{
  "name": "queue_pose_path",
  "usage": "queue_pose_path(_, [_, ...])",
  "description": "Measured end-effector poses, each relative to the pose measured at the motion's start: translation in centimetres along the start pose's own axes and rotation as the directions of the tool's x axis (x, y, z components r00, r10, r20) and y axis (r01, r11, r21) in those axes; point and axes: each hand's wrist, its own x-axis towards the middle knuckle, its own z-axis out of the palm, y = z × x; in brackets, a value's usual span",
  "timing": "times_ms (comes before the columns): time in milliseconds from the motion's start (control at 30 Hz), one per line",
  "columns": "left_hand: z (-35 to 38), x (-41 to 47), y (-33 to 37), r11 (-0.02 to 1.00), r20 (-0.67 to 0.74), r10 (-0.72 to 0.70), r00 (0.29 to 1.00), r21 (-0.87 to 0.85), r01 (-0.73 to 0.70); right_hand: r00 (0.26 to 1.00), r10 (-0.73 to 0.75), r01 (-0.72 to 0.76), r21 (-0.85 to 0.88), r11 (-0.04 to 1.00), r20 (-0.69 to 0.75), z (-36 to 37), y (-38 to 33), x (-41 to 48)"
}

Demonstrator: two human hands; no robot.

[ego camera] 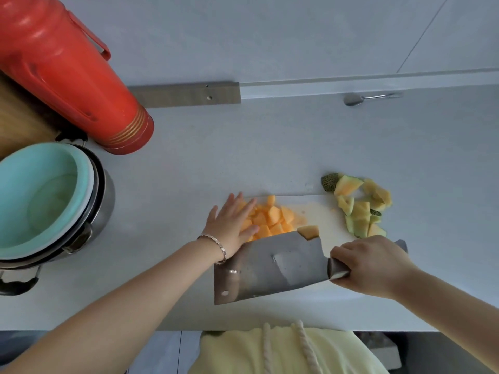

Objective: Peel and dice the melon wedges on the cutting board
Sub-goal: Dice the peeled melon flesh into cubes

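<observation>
Pale grey surface, wide and bare in the middle. Nearest, right hand fingers clenched around a cleaver; left hand spread flat against diced melon on a white cutting board. Peels overhang its right edge.

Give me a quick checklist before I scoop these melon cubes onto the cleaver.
1. Right hand firm on the cleaver handle: ok.
2. Left hand flat, open, against the melon cubes: ok.
3. Left fingers clear of the cutting edge: cannot tell, the blade hides it.
4. Peels apart from the cubes: ok.
5. Loose melon piece at the blade's top edge: not ok, may fall.
6. Teal bowl open nearby: ok.
</observation>
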Motion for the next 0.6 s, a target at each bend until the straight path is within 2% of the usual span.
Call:
queue_pose_path(67, [-0.7, 0.3, 0.4, 0.996, -0.091, -0.05, 0.995, -0.073, 0.043, 0.999, 0.022, -0.022, 0.025, 0.999, 0.031, -0.1, 0.0, 0.3])
queue_pose_path(100, [-0.9, 0.4, 0.9, 0.995, -0.127, -0.022, 0.992, -0.099, 0.009, 0.996, 0.055, -0.055, 0.011, 0.998, 0.073, -0.3, -0.2, 0.7])
queue_pose_path(167, [-1.5, 0.2, 2.5, 0.989, -0.156, 0.135, 0.978, -0.046, -0.144, 0.98, 0.083, -0.074, -0.058, 0.996, 0.18, -0.2, -0.9, 1.6])
queue_pose_path(233, [-1.5, 0.1, 4.5, 0.958, -0.097, 0.286, 0.953, 0.039, -0.283, 0.936, 0.112, -0.123, 0.013, 0.992, 0.333, -0.3, -1.5, 2.6])
queue_pose_path(267, [-1.3, 0.3, 5.3, 0.951, -0.052, 0.306, 0.951, 0.062, -0.303, 0.924, 0.117, -0.146, 0.053, 0.988, 0.365, -0.5, -1.8, 3.2])
queue_pose_path(333, [-1.0, 1.2, 5.9, 0.964, 0.009, 0.251, 0.968, 0.085, -0.251, 0.921, 0.125, -0.148, 0.033, 0.988, 0.368, -1.1, -2.2, 4.2])
queue_pose_path(467, [-1.6, 2.5, 4.5, 0.987, 0.021, 0.09, 0.996, 0.128, -0.092, 0.904, 0.171, -0.19, 0.009, 0.982, 0.392, -2.0, -2.2, 4.1])
queue_pose_path(533, [-3.0, 2.1, 3.7, 0.989, 0.002, 0.064, 0.998, 0.135, -0.064, 0.865, 0.247, -0.298, 0.05, 0.953, 0.438, -2.1, -1.8, 3.3])
queue_pose_path(600, [-5.3, 1.1, 3.3, 0.999, -0.1, 0.042, 0.994, -0.017, -0.044, 0.807, 0.328, -0.471, 0.202, 0.858, 0.49, -1.8, -1.3, 2.2])
